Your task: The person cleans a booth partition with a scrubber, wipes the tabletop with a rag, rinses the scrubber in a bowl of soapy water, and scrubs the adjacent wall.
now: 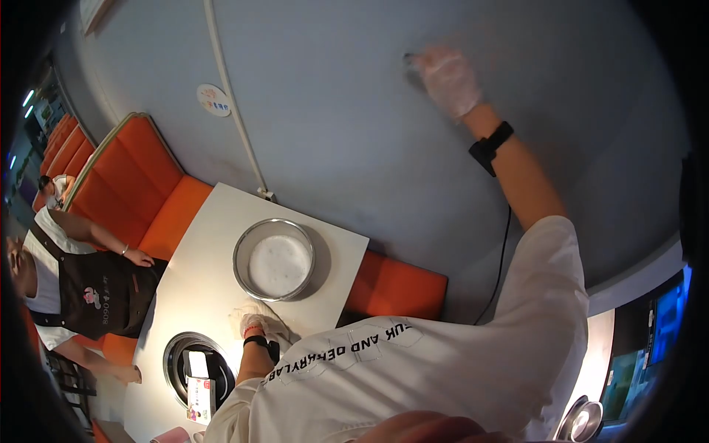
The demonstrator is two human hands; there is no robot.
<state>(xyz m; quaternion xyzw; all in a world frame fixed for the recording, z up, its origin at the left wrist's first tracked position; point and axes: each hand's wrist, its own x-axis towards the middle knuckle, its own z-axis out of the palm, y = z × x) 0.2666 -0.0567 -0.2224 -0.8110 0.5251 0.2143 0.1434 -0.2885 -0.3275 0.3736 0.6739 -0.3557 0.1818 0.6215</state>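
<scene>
My right hand [449,80], in a clear plastic glove, is raised against the grey-blue wall [354,111]. Its fingers are closed, and a small dark thing shows at their tips, too blurred to name. Down at the white table [210,229], my left hand [253,325], also gloved, grips a pale cloth [273,319] on the tabletop. Just beyond that hand stands a round metal basin [238,266] with white, sudsy liquid [281,264] inside.
A round black cooker well [171,362] in the table has a tissue box [200,399] over it. Another person in a dark apron [107,288] stands at the left. Orange bench seats [129,173] flank the table. A cable [504,258] hangs along the wall.
</scene>
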